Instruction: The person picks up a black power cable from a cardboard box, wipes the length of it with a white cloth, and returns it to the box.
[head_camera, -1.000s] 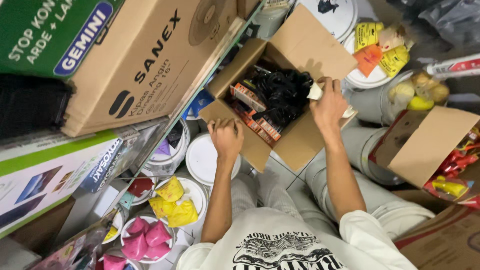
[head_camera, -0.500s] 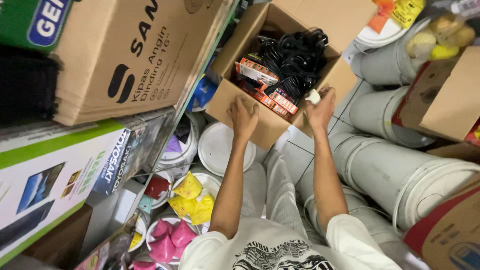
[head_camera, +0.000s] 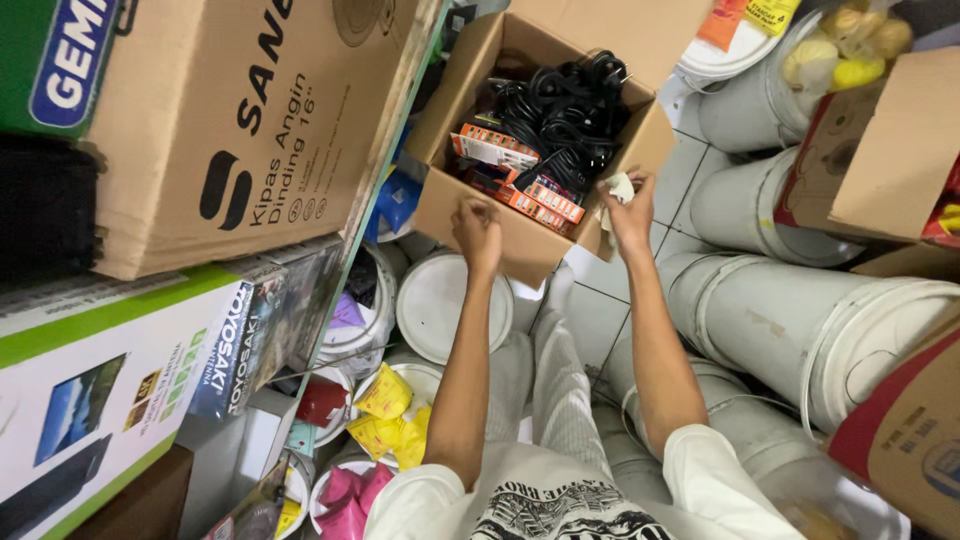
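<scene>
The open cardboard box (head_camera: 500, 215) lay directly ahead of both arms, its near wall gripped by the left hand (head_camera: 478, 228), a white scrap (head_camera: 620, 187) pinched in the right hand (head_camera: 630, 212) at its corner.

Even indoor light, mild wide-angle stretch

Soft light falls from above with faint shadows; white buckets (head_camera: 800, 330) at three o'clock shine without harsh glare. Centre is sharp; edges toward nine and five o'clock bend and soften slightly.

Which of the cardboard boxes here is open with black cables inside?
The open cardboard box that both hands grip, left hand and right hand. It holds black cables; the shelf boxes are shut.
</scene>
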